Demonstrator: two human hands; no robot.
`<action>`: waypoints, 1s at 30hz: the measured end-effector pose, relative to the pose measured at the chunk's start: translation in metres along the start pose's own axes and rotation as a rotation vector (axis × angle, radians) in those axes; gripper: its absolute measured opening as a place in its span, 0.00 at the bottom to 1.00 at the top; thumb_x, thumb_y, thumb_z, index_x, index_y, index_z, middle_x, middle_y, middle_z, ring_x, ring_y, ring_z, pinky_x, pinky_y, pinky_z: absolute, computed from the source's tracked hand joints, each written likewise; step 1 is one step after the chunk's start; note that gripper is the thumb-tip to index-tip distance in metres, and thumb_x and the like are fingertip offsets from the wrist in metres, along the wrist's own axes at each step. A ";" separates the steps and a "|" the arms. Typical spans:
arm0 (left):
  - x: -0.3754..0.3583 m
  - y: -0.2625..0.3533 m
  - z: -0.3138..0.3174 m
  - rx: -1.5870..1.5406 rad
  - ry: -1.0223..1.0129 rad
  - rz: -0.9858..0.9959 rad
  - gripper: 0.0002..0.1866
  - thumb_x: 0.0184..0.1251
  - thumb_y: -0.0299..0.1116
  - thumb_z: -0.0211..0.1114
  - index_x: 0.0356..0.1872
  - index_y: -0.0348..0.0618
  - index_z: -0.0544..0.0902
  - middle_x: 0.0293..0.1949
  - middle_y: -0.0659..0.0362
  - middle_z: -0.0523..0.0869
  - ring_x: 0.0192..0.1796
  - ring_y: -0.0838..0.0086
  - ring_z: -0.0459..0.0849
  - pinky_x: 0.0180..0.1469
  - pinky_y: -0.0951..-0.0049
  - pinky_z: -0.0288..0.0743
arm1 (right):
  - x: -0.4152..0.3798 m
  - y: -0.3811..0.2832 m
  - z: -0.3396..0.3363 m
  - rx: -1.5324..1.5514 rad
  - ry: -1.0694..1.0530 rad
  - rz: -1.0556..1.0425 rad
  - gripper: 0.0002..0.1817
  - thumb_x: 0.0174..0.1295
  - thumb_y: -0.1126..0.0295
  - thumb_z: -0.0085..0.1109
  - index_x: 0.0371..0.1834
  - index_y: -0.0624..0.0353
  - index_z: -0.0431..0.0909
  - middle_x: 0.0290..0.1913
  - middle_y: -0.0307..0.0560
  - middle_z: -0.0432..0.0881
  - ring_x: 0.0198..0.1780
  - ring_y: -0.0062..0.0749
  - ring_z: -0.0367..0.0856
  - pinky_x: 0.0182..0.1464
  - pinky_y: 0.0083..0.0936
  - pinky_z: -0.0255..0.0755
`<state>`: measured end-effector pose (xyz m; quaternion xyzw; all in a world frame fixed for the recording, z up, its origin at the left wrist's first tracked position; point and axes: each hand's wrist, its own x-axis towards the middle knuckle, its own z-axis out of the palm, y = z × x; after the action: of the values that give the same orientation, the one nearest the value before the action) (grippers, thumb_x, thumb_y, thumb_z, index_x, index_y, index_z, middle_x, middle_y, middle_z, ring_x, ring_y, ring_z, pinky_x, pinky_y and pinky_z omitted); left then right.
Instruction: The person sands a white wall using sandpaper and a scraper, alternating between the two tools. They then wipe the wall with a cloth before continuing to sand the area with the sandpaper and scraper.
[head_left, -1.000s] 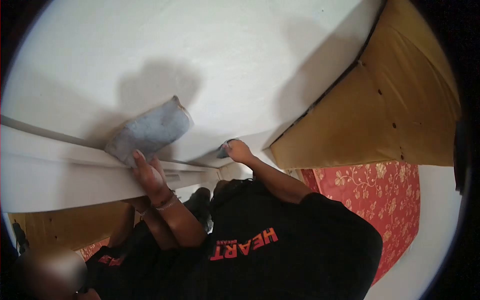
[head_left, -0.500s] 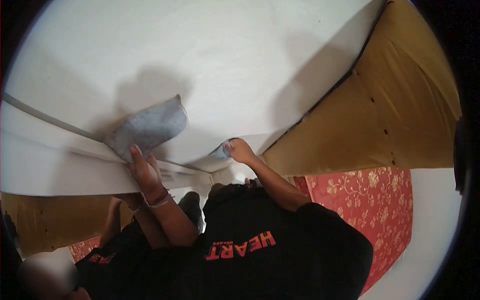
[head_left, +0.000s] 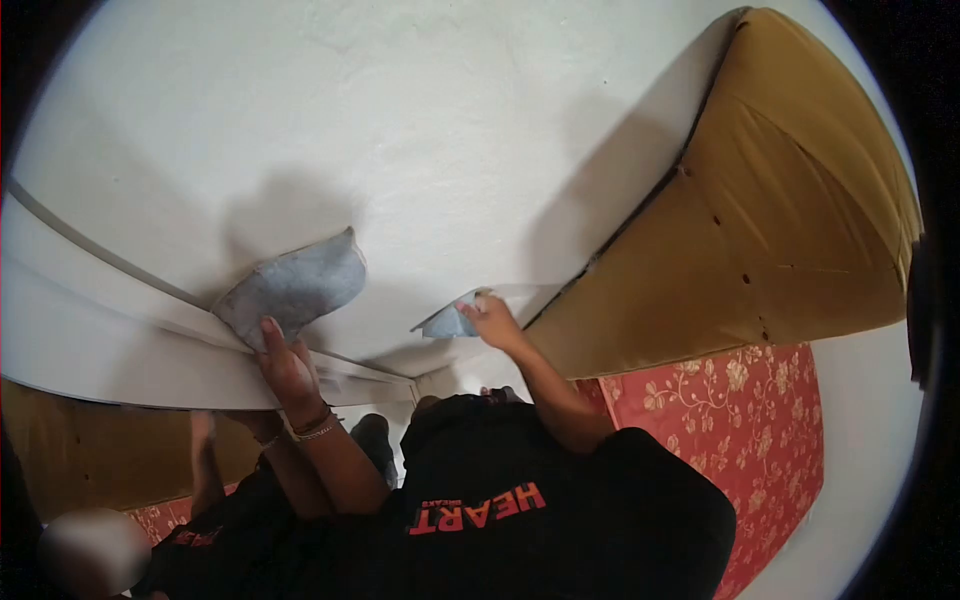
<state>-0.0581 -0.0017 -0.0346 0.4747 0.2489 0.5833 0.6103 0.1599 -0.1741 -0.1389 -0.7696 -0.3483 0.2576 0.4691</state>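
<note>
Against a white surface, my left hand grips the lower end of a grey, soft-looking piece, its thumb lying on the front. The piece's pointed corner sticks up toward the right. Nearer the middle, my right hand pinches the upper right end of a smaller blue-grey piece, which hangs out to the left with a pointed tip. Whether this piece touches the white surface is hard to tell.
Right of the white surface stands a mustard-coloured padded panel with a dark edge. Below it is red fabric with gold flowers. A white ledge runs along the left, above a reflection of a person in black.
My right hand has moved slightly right and down, and more of the blue-grey piece shows. My left hand keeps its hold on the grey piece. The view has shifted a little.
</note>
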 end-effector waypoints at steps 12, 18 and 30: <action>-0.008 0.004 -0.003 0.025 0.019 -0.058 0.20 0.67 0.37 0.55 0.55 0.36 0.69 0.52 0.61 0.74 0.54 0.80 0.70 0.55 0.78 0.63 | 0.004 -0.008 -0.004 0.014 -0.093 -0.086 0.18 0.61 0.60 0.54 0.25 0.67 0.76 0.21 0.34 0.74 0.25 0.17 0.67 0.29 0.20 0.66; -0.005 0.009 0.003 -0.092 0.090 -0.171 0.21 0.66 0.37 0.56 0.55 0.36 0.68 0.51 0.62 0.74 0.50 0.80 0.71 0.54 0.77 0.64 | 0.010 -0.026 -0.032 0.088 0.032 -0.063 0.18 0.58 0.59 0.58 0.24 0.66 0.78 0.19 0.41 0.75 0.23 0.17 0.69 0.26 0.22 0.64; -0.011 0.017 0.022 -0.099 0.032 -0.054 0.23 0.67 0.33 0.54 0.60 0.34 0.63 0.57 0.58 0.70 0.59 0.72 0.66 0.63 0.71 0.56 | -0.033 0.049 -0.021 0.394 0.473 0.298 0.17 0.54 0.72 0.58 0.45 0.68 0.70 0.38 0.43 0.76 0.38 0.24 0.72 0.42 0.23 0.67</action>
<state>-0.0498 -0.0210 -0.0132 0.4276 0.2420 0.5855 0.6448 0.1687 -0.2265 -0.1722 -0.7451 -0.0571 0.1999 0.6337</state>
